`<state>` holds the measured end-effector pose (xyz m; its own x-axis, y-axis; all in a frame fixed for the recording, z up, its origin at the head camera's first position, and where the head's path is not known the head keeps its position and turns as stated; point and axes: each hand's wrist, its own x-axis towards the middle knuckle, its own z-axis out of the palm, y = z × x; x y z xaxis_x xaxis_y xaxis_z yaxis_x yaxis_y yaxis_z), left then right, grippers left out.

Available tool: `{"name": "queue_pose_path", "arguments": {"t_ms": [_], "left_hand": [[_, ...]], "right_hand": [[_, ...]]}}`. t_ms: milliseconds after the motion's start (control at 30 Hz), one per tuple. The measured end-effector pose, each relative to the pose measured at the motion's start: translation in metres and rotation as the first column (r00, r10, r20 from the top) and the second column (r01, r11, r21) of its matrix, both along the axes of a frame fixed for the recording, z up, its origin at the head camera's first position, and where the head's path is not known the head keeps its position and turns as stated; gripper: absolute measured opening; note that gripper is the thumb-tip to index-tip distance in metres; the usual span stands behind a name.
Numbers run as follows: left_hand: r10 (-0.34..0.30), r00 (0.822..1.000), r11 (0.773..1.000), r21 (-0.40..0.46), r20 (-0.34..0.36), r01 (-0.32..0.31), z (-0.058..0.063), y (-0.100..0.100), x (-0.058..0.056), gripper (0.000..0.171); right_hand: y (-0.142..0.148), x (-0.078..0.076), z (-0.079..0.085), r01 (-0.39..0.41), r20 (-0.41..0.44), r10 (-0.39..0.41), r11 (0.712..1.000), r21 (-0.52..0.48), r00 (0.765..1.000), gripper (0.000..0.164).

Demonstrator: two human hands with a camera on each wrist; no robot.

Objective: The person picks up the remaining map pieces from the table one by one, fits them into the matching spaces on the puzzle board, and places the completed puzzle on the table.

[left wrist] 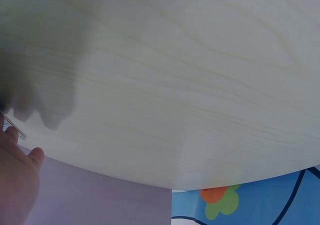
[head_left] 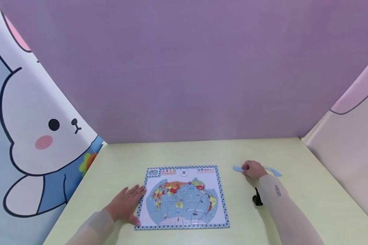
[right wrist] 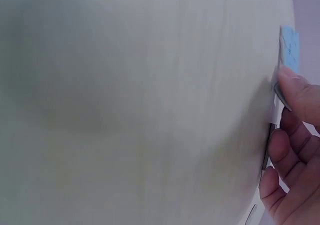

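A world map jigsaw puzzle lies on the table, with a dotted blue border and most of its oval filled by map pieces. At its upper right part of the oval, a stretch of white backing shows. My left hand rests at the board's left edge, fingers straight and spread. To the right of the board, my right hand pinches a light blue puzzle piece between thumb and fingers. In the right wrist view the piece sticks out past the thumb, its other end hidden by the hand.
More loose puzzle pieces lie just right of my right hand, partly covered by it. A black clip-like mount sits at my right wrist. Behind the pale table stands a purple wall, with a rabbit-printed panel on the left.
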<state>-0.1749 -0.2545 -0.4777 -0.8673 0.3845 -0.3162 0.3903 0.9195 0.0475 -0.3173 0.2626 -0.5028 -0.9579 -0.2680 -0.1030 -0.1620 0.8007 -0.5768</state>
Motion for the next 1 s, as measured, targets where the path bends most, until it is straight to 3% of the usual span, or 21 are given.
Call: {"name": "queue_pose_path", "arguments": {"t_ms": [267,633,867,1000], "left_hand": [[0.0,0.999,0.998,0.064,0.039,-0.003,0.0,0.001,0.003,0.121],[0.001,0.997,1.0,-0.018,0.072,0.001,-0.002,0.006,-0.011,0.126],[0.026,0.996,0.999,0.03,0.087,-0.029,0.001,0.002,-0.01,0.125],[0.034,0.997,0.998,0.045,0.066,-0.037,0.0,0.002,-0.008,0.125]], "right_hand": [[-0.004,0.013,0.006,0.003,0.004,-0.003,1.0,-0.031,1.0,0.007],[-0.037,0.021,0.042,-0.136,-0.023,0.135,0.988,-0.071,0.991,0.008],[-0.063,0.022,0.056,-0.083,0.041,0.089,0.988,-0.127,0.995,0.008],[-0.086,0.023,0.063,-0.091,0.048,0.1,0.982,-0.164,0.994,0.008]]}}
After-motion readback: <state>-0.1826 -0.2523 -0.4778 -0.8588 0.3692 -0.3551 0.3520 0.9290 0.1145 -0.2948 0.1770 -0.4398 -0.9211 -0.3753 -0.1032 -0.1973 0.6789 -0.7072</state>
